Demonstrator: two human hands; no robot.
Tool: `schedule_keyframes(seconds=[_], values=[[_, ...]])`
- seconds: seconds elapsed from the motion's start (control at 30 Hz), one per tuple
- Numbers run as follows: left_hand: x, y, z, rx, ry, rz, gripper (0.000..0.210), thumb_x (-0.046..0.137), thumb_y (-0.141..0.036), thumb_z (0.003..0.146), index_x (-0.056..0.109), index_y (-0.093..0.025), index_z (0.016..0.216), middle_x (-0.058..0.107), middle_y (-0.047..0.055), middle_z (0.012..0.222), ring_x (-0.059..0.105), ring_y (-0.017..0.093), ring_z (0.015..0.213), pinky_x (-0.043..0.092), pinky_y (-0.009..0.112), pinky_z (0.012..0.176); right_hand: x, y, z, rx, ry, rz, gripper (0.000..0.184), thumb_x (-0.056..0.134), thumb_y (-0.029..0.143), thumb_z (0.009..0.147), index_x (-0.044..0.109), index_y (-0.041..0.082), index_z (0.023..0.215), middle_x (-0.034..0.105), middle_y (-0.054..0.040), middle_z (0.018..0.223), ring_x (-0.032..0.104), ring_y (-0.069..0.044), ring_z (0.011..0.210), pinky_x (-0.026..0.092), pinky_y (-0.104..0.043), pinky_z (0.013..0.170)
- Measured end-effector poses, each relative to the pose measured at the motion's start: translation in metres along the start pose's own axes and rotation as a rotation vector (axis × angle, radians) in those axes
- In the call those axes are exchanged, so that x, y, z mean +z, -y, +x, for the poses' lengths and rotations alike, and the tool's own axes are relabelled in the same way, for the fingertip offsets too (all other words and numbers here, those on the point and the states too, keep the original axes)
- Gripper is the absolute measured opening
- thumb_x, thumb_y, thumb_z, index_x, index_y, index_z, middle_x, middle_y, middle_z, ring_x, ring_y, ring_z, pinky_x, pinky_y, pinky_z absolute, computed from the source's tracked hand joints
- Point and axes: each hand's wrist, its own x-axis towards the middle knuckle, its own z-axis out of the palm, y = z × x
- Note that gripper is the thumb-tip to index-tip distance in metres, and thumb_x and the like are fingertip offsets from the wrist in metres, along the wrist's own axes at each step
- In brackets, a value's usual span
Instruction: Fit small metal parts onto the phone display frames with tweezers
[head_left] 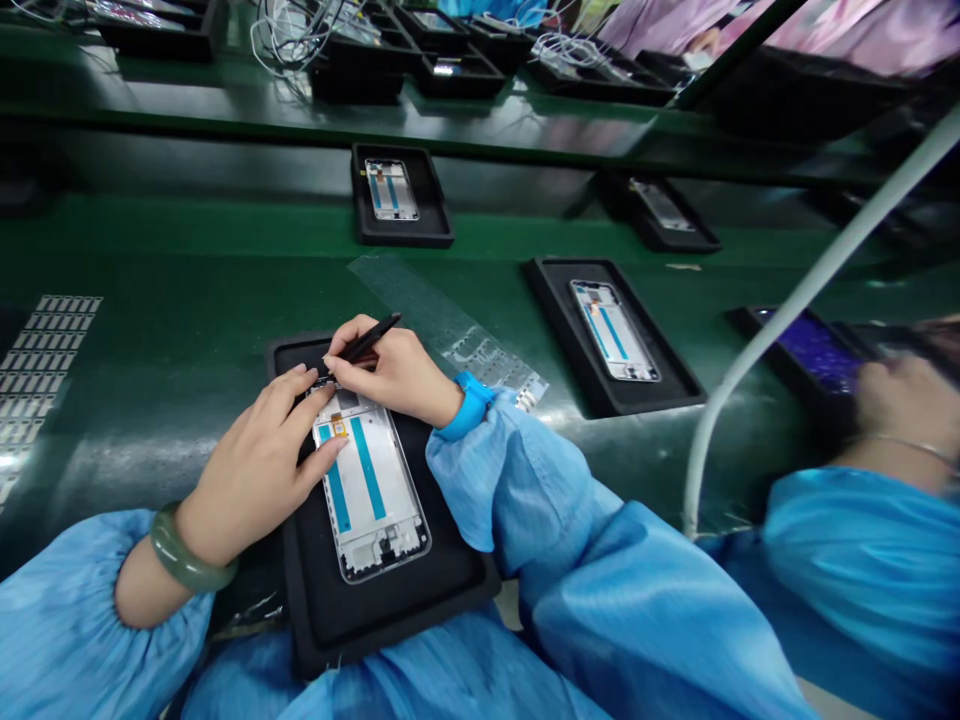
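The right hand [401, 372] pinches a slim black pen-like tool [371, 338] between thumb and fingers, so its grip is narrowed around the shaft. The tool's lower end is hidden by the fingers at the top end of a phone frame [394, 490]. The left hand [259, 455] has a loose, spread grip, fingertips laid at the frame's upper left edge and thumb over its face beside a small orange-edged part [339, 427].

The frame lies face up, two blue strips [367, 468] along it, inside a black tray [450, 585] nearest the person. A green bangle [187, 550] circles the left wrist, a blue band [466, 408] the right.

Beyond the tray, clear film [420, 310] lies on the green bench [195, 310]. Another black tray [679, 385] with a similar frame [615, 335] sits to the right; a third such tray [431, 190] stands farther back. A printed sheet [45, 370] is at far left. At right, past a pale tube [795, 303], a co-worker's hand [911, 400] is blurred near a purple item [814, 355]. White cables [292, 40] heap at the back.
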Motion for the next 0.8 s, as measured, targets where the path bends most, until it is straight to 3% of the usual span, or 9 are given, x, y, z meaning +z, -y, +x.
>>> schedule_keyframes(seconds=[0.47, 0.8], values=[[-0.0003, 0.0, 0.0008, -0.012, 0.002, -0.039, 0.048, 0.043, -0.045, 0.089, 0.043, -0.018, 0.13, 0.045, 0.012, 0.134, 0.041, 0.029, 0.126, 0.044, 0.047, 0.099, 0.0009, 0.0025, 0.0019, -0.069, 0.031, -0.07, 0.007, 0.053, 0.022, 0.082, 0.056, 0.016, 0.084, 0.061, -0.0005, 0.081, 0.058, -0.01, 0.07, 0.045, -0.022, 0.067], [-0.0007, -0.0005, 0.0009, -0.007, 0.009, 0.004, 0.047, 0.043, -0.042, 0.089, 0.043, -0.017, 0.129, 0.044, 0.012, 0.135, 0.039, 0.027, 0.127, 0.043, 0.044, 0.1, 0.0027, 0.0054, 0.0037, -0.019, 0.006, -0.052, 0.007, 0.053, 0.022, 0.081, 0.056, 0.016, 0.084, 0.06, 0.0002, 0.079, 0.058, -0.009, 0.068, 0.046, -0.022, 0.066]])
